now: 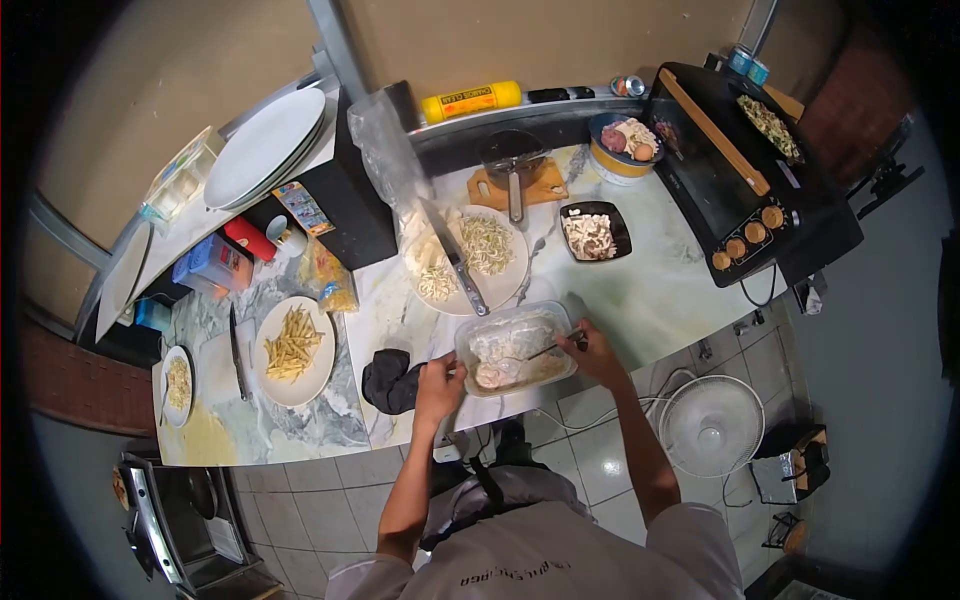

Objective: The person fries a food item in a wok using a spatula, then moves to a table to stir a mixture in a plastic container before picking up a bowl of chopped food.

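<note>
A clear plastic container (pixel 467 372) with a white, floury mixture (pixel 512 340) stands at the counter's front edge. My left hand (pixel 438 388) grips its left front corner, fingers closed at the rim. At the opposite side, my right hand (pixel 597 356) is closed around the handle of a spoon (pixel 541 352). The spoon slants down into the mixture, and its head is partly buried. Behind the container is a plate (pixel 512 279) with bean sprouts (pixel 487 244) and pale shreds; a large knife (pixel 459 262) lies across it. A black cloth (pixel 391 381) lies left of my left hand.
A black square bowl (pixel 591 232) holds pale pieces. Farther back are a wooden board (pixel 545 183) and a bowl with eggs (pixel 630 168). A toaster oven (pixel 745 185) stands right. To the left are a plate of cut strips (pixel 319 375) and another knife (pixel 237 350).
</note>
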